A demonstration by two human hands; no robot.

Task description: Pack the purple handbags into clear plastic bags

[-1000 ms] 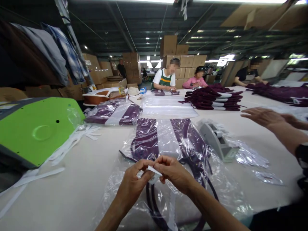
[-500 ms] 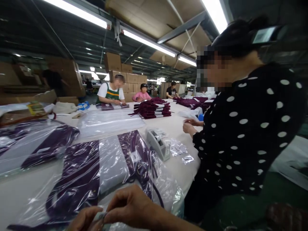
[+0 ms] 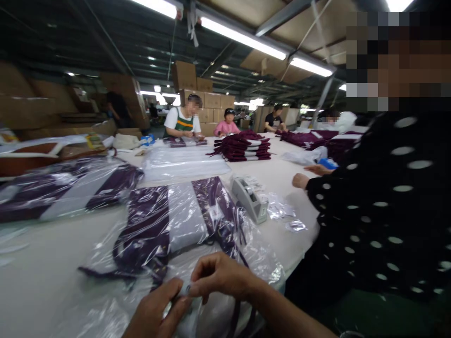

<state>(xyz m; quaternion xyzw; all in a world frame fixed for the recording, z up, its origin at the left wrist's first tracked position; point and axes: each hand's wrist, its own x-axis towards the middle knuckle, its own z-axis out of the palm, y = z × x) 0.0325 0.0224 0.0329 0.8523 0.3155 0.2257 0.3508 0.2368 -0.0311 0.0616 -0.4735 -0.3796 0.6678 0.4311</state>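
Two hands, the left hand [image 3: 157, 307] and the right hand [image 3: 221, 277], met at the lower middle, above a pale counter [image 3: 38, 277]. Thumb and forefinger of each pinched a small pale piece [image 3: 187, 288]; it lay between the fingertips, mostly hidden, so its shape and any print could not be told.

Just beyond the hands lay a folded purple item [image 3: 185, 218] with a pale band, inside clear, glossy plastic. To its right stood a grey tape dispenser [image 3: 248, 199], with shiny packets [image 3: 295, 226] near it. Another wrapped purple bundle [image 3: 68, 190] lay to the left. At the right edge stood a co-worker in dotted black clothing [image 3: 373, 211].

Handling so slight a piece well seemed to call for a light pinch at its edges, one hand steadying while the other worked, with wrists clear of the slippery plastic and eyes on the fingertips.
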